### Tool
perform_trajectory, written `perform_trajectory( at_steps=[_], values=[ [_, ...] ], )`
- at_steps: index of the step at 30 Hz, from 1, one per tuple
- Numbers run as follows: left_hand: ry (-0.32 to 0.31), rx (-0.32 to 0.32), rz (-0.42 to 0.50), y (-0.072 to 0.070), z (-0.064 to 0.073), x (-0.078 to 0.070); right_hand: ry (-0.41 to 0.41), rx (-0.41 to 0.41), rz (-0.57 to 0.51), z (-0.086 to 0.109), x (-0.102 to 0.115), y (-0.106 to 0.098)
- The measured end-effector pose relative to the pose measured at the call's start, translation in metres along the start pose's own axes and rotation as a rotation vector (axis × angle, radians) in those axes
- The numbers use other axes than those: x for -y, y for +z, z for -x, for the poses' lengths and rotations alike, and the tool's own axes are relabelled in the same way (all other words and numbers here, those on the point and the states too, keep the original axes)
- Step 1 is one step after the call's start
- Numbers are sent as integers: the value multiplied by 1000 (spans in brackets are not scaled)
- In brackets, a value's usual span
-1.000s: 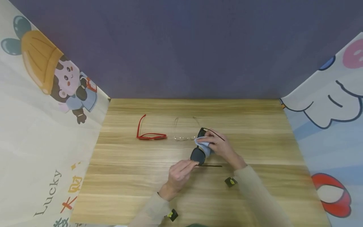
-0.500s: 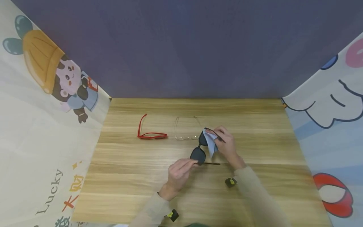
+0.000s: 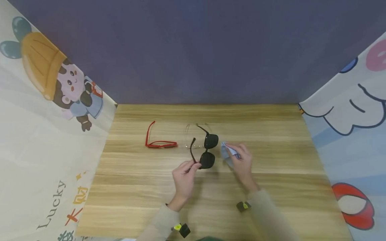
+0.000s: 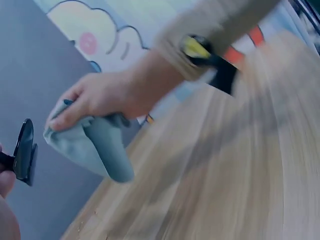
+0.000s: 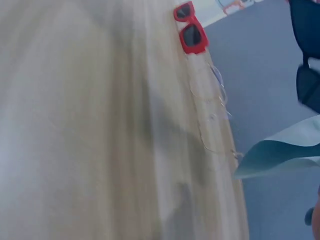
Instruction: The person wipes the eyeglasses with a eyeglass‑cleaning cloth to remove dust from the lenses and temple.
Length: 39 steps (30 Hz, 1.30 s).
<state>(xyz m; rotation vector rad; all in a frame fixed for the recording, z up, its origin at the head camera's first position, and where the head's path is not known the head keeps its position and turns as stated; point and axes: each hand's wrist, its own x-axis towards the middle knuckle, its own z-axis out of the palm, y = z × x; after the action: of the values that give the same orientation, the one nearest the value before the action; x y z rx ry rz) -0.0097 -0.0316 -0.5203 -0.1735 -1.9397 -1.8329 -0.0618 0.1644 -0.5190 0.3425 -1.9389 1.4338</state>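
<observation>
In the head view my left hand [image 3: 184,177] pinches a pair of black sunglasses [image 3: 207,160] by the near corner, where a temple meets the frame. Both temples are unfolded and point left and away, and the dark lenses face right. To the right, my right hand [image 3: 243,164] grips a light blue cloth [image 3: 227,154], apart from the sunglasses. The left wrist view shows the cloth [image 4: 97,147] hanging bunched from the right hand's fingers, with part of the sunglasses [image 4: 24,152] at the left edge. Below the raised sunglasses, clear thin-framed glasses [image 3: 194,146] lie partly hidden on the table.
Red sunglasses [image 3: 162,144] lie on the wooden table [image 3: 135,190] at the left, one temple visible and stretched away. A dark purple wall [image 3: 208,53] rises behind the far edge. Printed cartoon sheets [image 3: 27,134] flank both sides. Each wrist wears a small black device [image 3: 243,206].
The cloth has come off the lens and away to the right with my right hand. My left hand has turned the sunglasses over, so the temples that pointed right now point left.
</observation>
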Motion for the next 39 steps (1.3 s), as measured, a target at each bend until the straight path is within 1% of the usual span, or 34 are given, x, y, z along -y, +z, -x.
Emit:
perform_trajectory(
  at_steps=[2, 3, 6, 8, 10, 13, 17, 21, 25, 29, 31, 34, 36, 39],
  values=[
    [-164, -42, 80, 1, -3, -3, 14, 6, -16, 7, 4, 2],
    [-234, -62, 117, 2, -4, -5, 18, 9, -27, 10, 5, 3],
    [-412, -107, 196, 3, -9, -8, 39, 16, -58, 19, 9, 6],
    [-506, -128, 221, 3, -11, -10, 50, 15, -79, 25, 5, 9],
    [-589, -150, 257, 4, -13, -11, 43, 11, -94, 30, 0, 12],
    [-682, -186, 339, 6, -16, -12, 33, 5, -118, 33, -3, 16],
    [-767, -213, 447, 9, -17, -11, 29, -11, -148, 34, 0, 21],
    [-824, -215, 501, 9, -17, -12, 55, -29, -156, 34, 3, 27],
    [-887, -216, 564, 11, -16, -11, 131, -22, -158, 33, 8, 31],
    [-942, -202, 621, 13, -17, -12, 210, -21, -140, 33, 12, 37],
    [-958, -198, 634, 15, -17, -12, 250, -36, -143, 34, 13, 40],
    [-979, -207, 657, 18, -17, -12, 280, -46, -156, 37, 18, 45],
    [-986, -208, 675, 19, -17, -13, 272, -36, -195, 39, 22, 48],
    [-1000, -216, 699, 21, -17, -14, 199, 1, -258, 45, 26, 51]
  ],
)
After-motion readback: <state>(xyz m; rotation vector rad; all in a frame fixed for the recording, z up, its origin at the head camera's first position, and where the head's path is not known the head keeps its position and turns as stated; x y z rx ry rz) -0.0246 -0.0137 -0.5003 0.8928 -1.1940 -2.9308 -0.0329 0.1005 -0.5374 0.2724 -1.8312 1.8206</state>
